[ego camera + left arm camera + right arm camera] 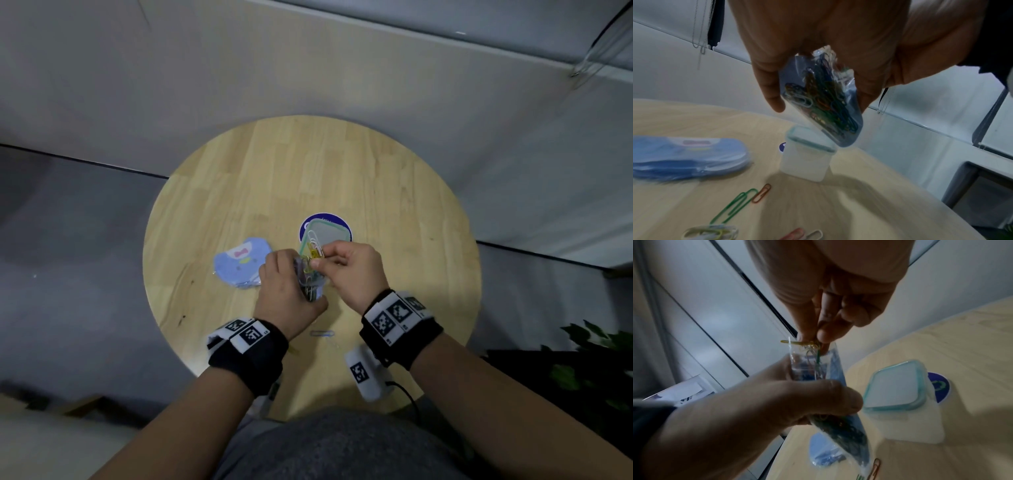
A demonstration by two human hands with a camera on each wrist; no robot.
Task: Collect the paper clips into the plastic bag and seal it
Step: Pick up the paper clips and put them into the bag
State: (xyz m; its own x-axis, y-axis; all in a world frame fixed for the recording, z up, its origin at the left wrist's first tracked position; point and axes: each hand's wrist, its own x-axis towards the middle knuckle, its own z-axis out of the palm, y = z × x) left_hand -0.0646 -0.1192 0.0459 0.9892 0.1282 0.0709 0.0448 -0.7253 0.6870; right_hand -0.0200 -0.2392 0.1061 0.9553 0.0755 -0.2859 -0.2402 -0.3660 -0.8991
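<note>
Clear plastic, packed with coloured wire, fills the gap between the hands in the head view: the left hand (287,291) is wrapped round the plastic bag (310,284) above the round table (394,205), and the right hand (349,270) pinches a bunch of paper clips (315,248) at its mouth, which faces away from the person.

From the left wrist, the bag hangs with its long axis slanting down toward a lidded box (807,155), and loose clips (740,201) lie on the wood below, nearer the left hand.

From the right wrist, the thumb and fingertips (826,335) press yellow and green clips into the open top, directly above the left hand's grip.
</note>
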